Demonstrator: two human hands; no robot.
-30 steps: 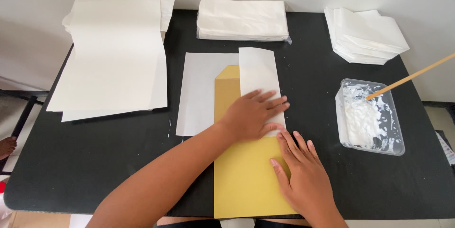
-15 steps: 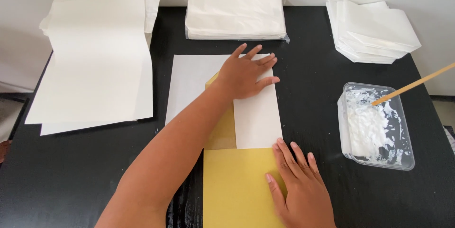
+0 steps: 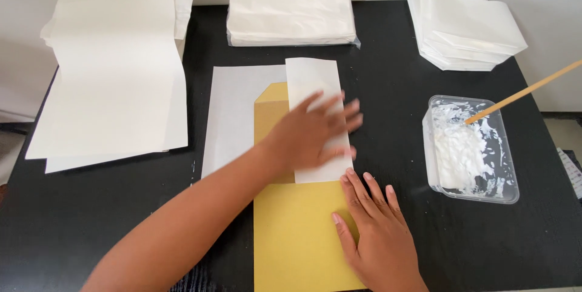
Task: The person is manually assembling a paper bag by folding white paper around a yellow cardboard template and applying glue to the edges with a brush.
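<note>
The black rectangular table [image 3: 109, 219] is carrying everything, with a big stack of white paper sheets [image 3: 109, 80] lying at its far left. In the middle, a long mustard-yellow paper envelope [image 3: 297, 237] is lying over a pale grey sheet [image 3: 233, 116], its long axis running away from the person. A narrow white paper strip [image 3: 315, 86] is lying along that same axis on the envelope's right half. The left hand [image 3: 312, 131], flat and spread, gripping nothing, is pressing on the strip, directly over it and nearer than the right hand [image 3: 373, 231], which is lying flat with fingers extended on the envelope's near right edge. Since half a second ago the left hand has been sliding back down the strip toward the person. A clear plastic tub of white paste [image 3: 470, 146] is sitting to the right, a wooden stick [image 3: 527, 90] leaning in it
</note>
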